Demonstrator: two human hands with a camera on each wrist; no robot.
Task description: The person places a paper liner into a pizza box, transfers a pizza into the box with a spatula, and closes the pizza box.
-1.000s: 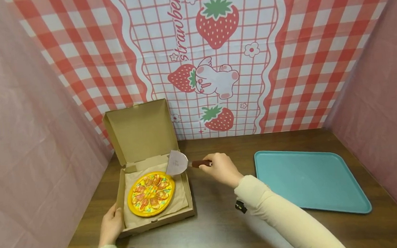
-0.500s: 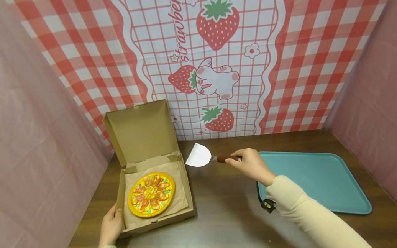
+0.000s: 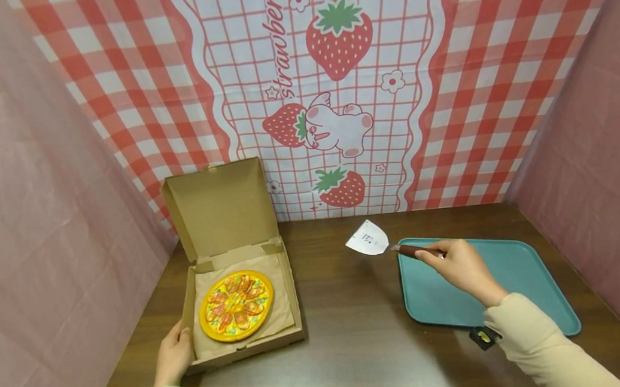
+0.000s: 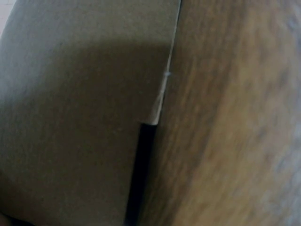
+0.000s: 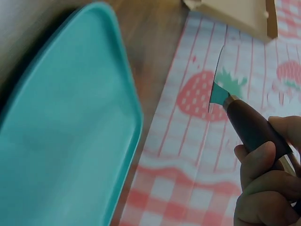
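Note:
At the left in the head view, my left hand (image 3: 172, 354) holds the left side wall of an open cardboard pizza box (image 3: 292, 287). A round pizza (image 3: 237, 306) with a yellow crust and red toppings lies on brown paper (image 3: 283, 309) inside it. The left wrist view is filled by the brown box side (image 4: 70, 141) and wood. My right hand (image 3: 465, 269) grips the dark brown handle of a spatula (image 3: 368, 238), whose flat metal blade points left and carries nothing. Hand and handle are over the left part of a teal tray (image 3: 442, 304).
The box lid (image 3: 225, 211) stands raised at the back. A dark wooden table (image 3: 345, 311) bears box and tray, with bare wood between them. Behind hangs a checked strawberry cloth (image 3: 448, 166); pink curtains (image 3: 75, 234) flank both sides.
My right hand has carried the spatula rightward, from over the box's right edge to between box and tray, with the hand now over the tray. Left hand, box and pizza have stayed put.

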